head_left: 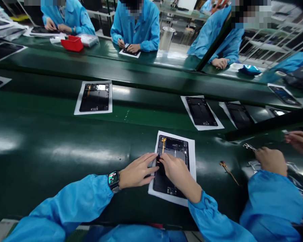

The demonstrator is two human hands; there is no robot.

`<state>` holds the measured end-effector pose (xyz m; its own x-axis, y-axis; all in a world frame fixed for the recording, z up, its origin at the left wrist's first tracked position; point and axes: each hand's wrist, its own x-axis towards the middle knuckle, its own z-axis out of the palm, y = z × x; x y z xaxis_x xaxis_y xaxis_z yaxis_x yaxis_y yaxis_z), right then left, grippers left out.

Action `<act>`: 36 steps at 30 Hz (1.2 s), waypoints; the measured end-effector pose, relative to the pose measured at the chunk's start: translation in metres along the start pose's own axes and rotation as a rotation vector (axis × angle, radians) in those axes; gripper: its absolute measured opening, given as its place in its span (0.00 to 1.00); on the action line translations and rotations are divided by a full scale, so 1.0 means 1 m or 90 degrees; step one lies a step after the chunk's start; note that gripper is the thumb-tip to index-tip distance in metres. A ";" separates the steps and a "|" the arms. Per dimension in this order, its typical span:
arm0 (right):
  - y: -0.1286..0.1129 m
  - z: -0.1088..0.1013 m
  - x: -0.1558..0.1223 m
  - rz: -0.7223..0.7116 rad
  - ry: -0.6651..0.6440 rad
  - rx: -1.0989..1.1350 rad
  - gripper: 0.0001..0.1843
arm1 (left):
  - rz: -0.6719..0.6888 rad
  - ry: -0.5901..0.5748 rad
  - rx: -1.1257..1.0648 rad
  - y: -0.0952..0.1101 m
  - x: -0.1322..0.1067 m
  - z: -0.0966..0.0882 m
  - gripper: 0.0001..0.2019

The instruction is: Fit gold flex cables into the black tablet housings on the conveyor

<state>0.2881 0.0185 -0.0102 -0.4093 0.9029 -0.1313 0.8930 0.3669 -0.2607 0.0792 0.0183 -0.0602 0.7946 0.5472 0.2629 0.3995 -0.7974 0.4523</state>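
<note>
In front of me an opened tablet lies on a white sheet, its inner parts and an orange-yellow flex cable showing. My left hand, with a watch on the wrist, reaches in from the left. Its fingers are stretched out and apart, the tips at the tablet's left edge. Over the tablet is my right hand, its fingers pinched together near that same edge. Whatever small dark thing may be between them is too hidden to name.
Other opened tablets on white sheets lie on the green bench: one at left, another at right. A loose flex cable sits right of my work. A co-worker's hand is close on the right. Co-workers sit opposite, near a red bin.
</note>
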 end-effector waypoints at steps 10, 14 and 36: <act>-0.001 0.006 0.000 0.005 0.026 0.009 0.11 | 0.004 0.021 -0.006 -0.002 0.000 0.003 0.17; 0.001 0.007 -0.002 -0.024 0.024 0.040 0.12 | 0.005 0.038 -0.015 -0.002 0.000 0.004 0.16; 0.012 0.016 -0.015 -0.018 0.123 0.194 0.10 | -0.003 0.021 -0.018 -0.003 0.001 0.004 0.16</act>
<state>0.3022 0.0054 -0.0270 -0.3634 0.9300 0.0561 0.7735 0.3347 -0.5382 0.0804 0.0201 -0.0648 0.7769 0.5597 0.2882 0.3903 -0.7874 0.4772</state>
